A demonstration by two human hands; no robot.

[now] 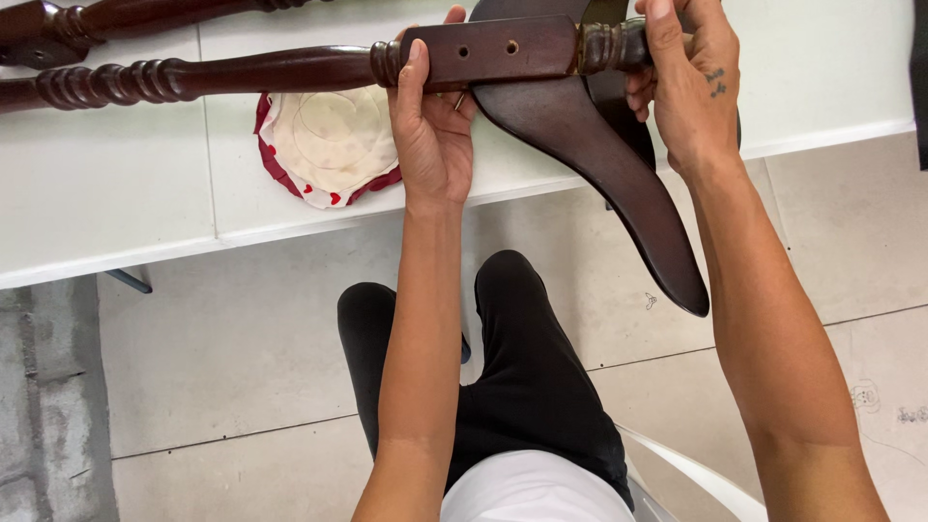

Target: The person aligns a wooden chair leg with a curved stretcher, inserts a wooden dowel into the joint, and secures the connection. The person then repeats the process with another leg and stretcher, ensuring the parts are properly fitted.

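A dark brown turned wooden post (242, 72) lies across the white table (116, 193), with a square block section that has two holes. My left hand (430, 126) grips that block from below, thumb on top. A curved dark wooden leg (619, 184) hangs from the post and reaches past the table edge toward me. My right hand (688, 82) holds the ringed part of the post just right of the block, above the curved leg.
A round white cloth pad with a red heart-patterned rim (329, 145) lies on the table under the post. A second turned wooden piece (58, 24) rests at the top left. My black-trousered legs and a white chair edge (696, 474) are below, over a tiled floor.
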